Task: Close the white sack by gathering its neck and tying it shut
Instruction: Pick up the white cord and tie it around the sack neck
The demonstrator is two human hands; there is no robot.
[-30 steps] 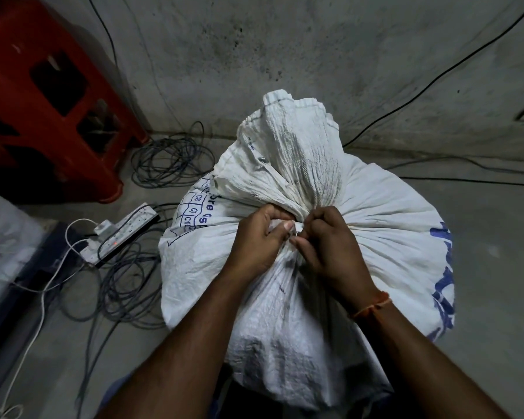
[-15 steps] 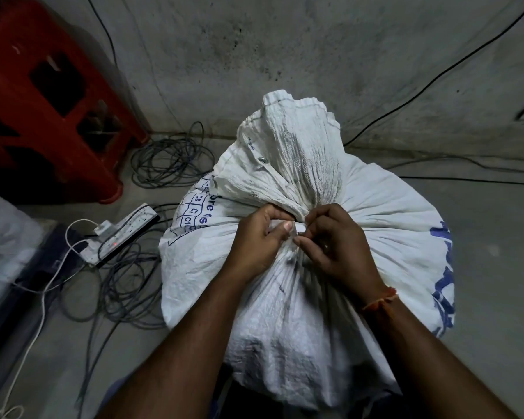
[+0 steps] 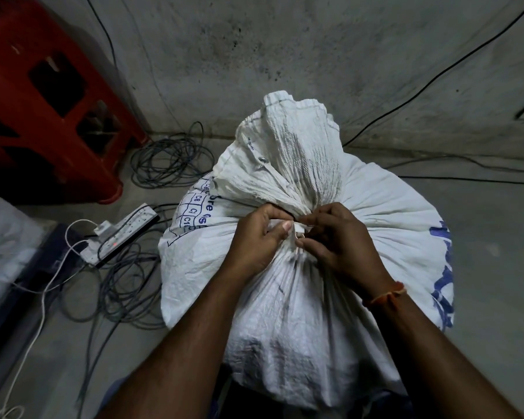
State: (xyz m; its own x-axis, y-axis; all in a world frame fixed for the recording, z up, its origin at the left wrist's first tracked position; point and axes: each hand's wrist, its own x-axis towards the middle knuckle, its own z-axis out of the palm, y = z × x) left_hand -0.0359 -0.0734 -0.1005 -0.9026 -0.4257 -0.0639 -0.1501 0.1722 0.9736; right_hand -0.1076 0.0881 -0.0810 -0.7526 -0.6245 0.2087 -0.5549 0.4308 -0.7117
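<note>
A full white woven sack (image 3: 285, 303) with blue print stands on the floor in front of me. Its neck (image 3: 297, 164) is gathered into a bunch that fans out upward above the pinch point. My left hand (image 3: 256, 237) is clenched on the left side of the bunched neck, thumb pressed against it. Opposite it, my right hand (image 3: 339, 240) holds the right side, its fingertips pinching a thin pale tie (image 3: 299, 235) at the gathered spot. Both hands touch each other at the neck. An orange thread band sits on my right wrist.
A red plastic stool (image 3: 49, 95) stands at the far left. A white power strip (image 3: 121, 234) and coils of dark cable (image 3: 124, 285) lie on the floor left of the sack. A concrete wall (image 3: 285, 49) with black wires rises just behind.
My right hand has shifted slightly right and its fingers have opened a little around the tie. The left hand and the sack stay where they were.
</note>
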